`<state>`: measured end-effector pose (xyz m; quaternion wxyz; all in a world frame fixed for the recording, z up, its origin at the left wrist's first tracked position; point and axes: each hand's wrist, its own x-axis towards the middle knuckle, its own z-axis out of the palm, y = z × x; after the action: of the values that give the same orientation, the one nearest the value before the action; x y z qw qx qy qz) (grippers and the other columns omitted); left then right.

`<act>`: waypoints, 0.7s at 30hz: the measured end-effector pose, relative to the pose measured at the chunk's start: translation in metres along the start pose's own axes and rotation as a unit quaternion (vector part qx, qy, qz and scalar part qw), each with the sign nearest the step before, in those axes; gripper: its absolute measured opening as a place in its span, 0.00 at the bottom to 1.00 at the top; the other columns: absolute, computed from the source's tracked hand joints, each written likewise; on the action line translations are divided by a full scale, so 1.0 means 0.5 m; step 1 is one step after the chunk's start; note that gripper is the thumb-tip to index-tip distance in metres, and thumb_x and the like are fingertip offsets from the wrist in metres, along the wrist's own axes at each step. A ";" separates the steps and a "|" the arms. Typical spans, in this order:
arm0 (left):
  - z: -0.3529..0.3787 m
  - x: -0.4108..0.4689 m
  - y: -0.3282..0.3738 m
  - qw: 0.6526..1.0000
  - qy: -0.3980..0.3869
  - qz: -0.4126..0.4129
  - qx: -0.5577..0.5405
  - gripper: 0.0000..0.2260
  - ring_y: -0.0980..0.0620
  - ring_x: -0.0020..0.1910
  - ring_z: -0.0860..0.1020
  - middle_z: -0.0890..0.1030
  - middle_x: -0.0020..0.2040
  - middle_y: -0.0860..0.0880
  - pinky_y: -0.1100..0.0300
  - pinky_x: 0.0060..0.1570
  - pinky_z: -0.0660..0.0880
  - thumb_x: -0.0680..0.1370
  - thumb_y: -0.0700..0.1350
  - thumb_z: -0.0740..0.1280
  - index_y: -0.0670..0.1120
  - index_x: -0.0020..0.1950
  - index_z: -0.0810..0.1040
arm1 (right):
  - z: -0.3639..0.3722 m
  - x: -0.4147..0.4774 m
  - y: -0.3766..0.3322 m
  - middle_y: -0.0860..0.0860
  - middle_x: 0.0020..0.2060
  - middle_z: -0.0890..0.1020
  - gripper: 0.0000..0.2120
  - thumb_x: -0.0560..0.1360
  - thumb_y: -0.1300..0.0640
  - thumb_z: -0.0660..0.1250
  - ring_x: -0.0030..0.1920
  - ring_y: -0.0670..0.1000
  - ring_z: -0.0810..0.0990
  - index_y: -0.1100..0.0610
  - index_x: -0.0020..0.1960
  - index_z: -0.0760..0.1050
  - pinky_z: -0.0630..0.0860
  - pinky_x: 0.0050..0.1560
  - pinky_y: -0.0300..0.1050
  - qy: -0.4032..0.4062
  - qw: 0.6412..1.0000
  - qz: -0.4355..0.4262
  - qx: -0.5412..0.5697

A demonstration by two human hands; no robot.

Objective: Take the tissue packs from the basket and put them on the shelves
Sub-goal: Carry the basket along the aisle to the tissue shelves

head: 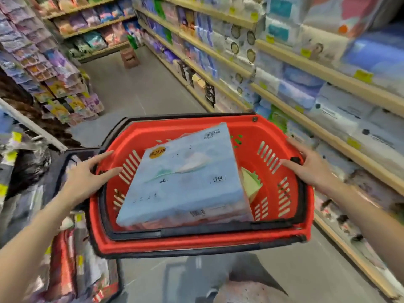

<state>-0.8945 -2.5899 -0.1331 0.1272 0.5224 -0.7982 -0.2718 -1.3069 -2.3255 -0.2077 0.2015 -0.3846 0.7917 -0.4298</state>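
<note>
A red plastic basket (218, 242) with black handles folded down sits in front of me at waist height. A large light-blue tissue pack (185, 180) lies tilted inside it, and a yellow-green pack (251, 182) shows beneath its right edge. My left hand (87, 174) rests on the basket's left rim with fingers spread. On the right rim lies my right hand (310, 165), fingers also apart. Neither hand holds a pack. Wooden shelves (306, 66) on the right are stocked with tissue packs.
More shelving with colourful packets (43, 68) lines the left side of the aisle. A brown stool (130, 56) stands on the grey floor at the far end. Another cart or rack with goods (72, 259) is at my lower left.
</note>
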 end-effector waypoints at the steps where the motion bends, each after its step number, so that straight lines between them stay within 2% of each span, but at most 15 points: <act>1: 0.005 0.046 0.001 1.000 -0.010 0.007 0.005 0.25 0.49 0.59 0.76 0.77 0.63 0.50 0.50 0.61 0.71 0.66 0.63 0.72 0.66 0.61 0.71 | 0.006 0.011 0.004 0.46 0.61 0.69 0.29 0.72 0.61 0.69 0.61 0.45 0.68 0.57 0.70 0.63 0.64 0.56 0.32 0.006 1.000 0.020 0.013; 4: 0.043 0.186 0.000 0.998 -0.045 0.038 0.012 0.23 0.48 0.61 0.76 0.78 0.63 0.49 0.48 0.62 0.71 0.63 0.67 0.70 0.71 0.57 0.69 | 0.019 0.054 0.025 0.49 0.63 0.72 0.29 0.72 0.59 0.68 0.58 0.50 0.74 0.53 0.71 0.63 0.73 0.60 0.49 0.025 0.996 0.070 0.040; 5: 0.059 0.229 0.001 0.997 -0.059 0.040 0.012 0.24 0.48 0.59 0.77 0.79 0.61 0.50 0.47 0.61 0.72 0.61 0.71 0.68 0.74 0.56 0.68 | 0.023 0.070 0.031 0.52 0.64 0.72 0.28 0.73 0.59 0.68 0.57 0.51 0.75 0.53 0.71 0.63 0.73 0.59 0.49 0.038 0.995 0.086 0.038; 6: 0.077 0.276 0.000 0.997 -0.069 0.043 0.016 0.25 0.49 0.58 0.78 0.79 0.60 0.50 0.47 0.60 0.73 0.59 0.74 0.67 0.76 0.55 0.67 | 0.027 0.085 0.036 0.54 0.64 0.73 0.28 0.73 0.59 0.67 0.57 0.50 0.74 0.54 0.70 0.63 0.72 0.58 0.43 0.050 0.994 0.096 0.033; 8: 0.107 0.360 0.017 0.994 -0.093 0.060 0.021 0.25 0.50 0.55 0.79 0.81 0.58 0.51 0.48 0.59 0.74 0.58 0.72 0.67 0.76 0.54 0.68 | 0.032 0.113 0.043 0.57 0.64 0.72 0.29 0.73 0.57 0.68 0.56 0.48 0.71 0.60 0.70 0.63 0.66 0.51 0.25 0.069 0.993 0.100 0.006; 9: 0.121 0.389 0.039 0.992 -0.105 0.065 0.022 0.25 0.50 0.53 0.79 0.81 0.57 0.51 0.49 0.57 0.74 0.60 0.69 0.69 0.73 0.56 0.69 | 0.034 0.121 0.048 0.58 0.63 0.73 0.31 0.72 0.52 0.68 0.56 0.48 0.70 0.61 0.70 0.62 0.64 0.48 0.21 0.080 0.991 0.105 -0.002; 10: 0.136 0.417 0.060 0.991 -0.115 0.072 0.019 0.25 0.50 0.51 0.80 0.81 0.56 0.50 0.51 0.56 0.75 0.62 0.66 0.71 0.70 0.58 0.70 | 0.036 0.131 0.055 0.57 0.62 0.73 0.33 0.71 0.49 0.68 0.55 0.48 0.70 0.61 0.71 0.62 0.65 0.48 0.23 0.088 0.990 0.110 -0.005; 12: 0.164 0.481 0.098 0.987 -0.129 0.097 0.020 0.24 0.51 0.47 0.80 0.81 0.55 0.49 0.53 0.52 0.75 0.66 0.58 0.74 0.65 0.61 0.71 | 0.037 0.152 0.071 0.56 0.62 0.73 0.32 0.72 0.54 0.68 0.54 0.47 0.72 0.57 0.72 0.60 0.68 0.50 0.35 0.097 0.985 0.142 -0.001; 13: 0.179 0.512 0.114 0.984 -0.135 0.112 0.021 0.24 0.51 0.46 0.79 0.81 0.55 0.49 0.55 0.51 0.74 0.68 0.54 0.74 0.63 0.62 0.71 | 0.038 0.158 0.077 0.54 0.62 0.73 0.31 0.73 0.56 0.67 0.53 0.47 0.73 0.55 0.73 0.59 0.69 0.49 0.38 0.107 0.981 0.159 0.007; 17: 0.231 0.635 0.176 0.973 -0.165 0.162 0.010 0.25 0.51 0.49 0.77 0.78 0.54 0.50 0.56 0.53 0.72 0.70 0.48 0.73 0.54 0.65 0.73 | 0.049 0.171 0.076 0.47 0.58 0.71 0.33 0.73 0.58 0.68 0.54 0.47 0.73 0.52 0.73 0.57 0.71 0.53 0.42 0.166 0.966 0.201 0.006; 19: 0.258 0.691 0.195 0.962 -0.192 0.192 0.022 0.25 0.51 0.53 0.76 0.77 0.58 0.51 0.55 0.57 0.71 0.69 0.49 0.74 0.55 0.65 0.73 | 0.062 0.174 0.068 0.47 0.58 0.71 0.33 0.72 0.60 0.68 0.54 0.46 0.73 0.54 0.73 0.57 0.71 0.54 0.40 0.193 0.957 0.218 0.003; 21: 0.288 0.748 0.209 0.949 -0.227 0.217 0.024 0.25 0.51 0.56 0.77 0.78 0.59 0.51 0.52 0.61 0.71 0.66 0.54 0.75 0.64 0.61 0.71 | 0.084 0.173 0.062 0.46 0.59 0.70 0.33 0.72 0.61 0.68 0.55 0.42 0.71 0.55 0.73 0.58 0.69 0.55 0.33 0.227 0.944 0.238 -0.003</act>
<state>-1.2024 -2.8521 -0.2224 -0.0146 0.2638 -0.9063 -0.3298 -1.3471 -2.4048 -0.2558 0.1117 -0.0782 0.8863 -0.4425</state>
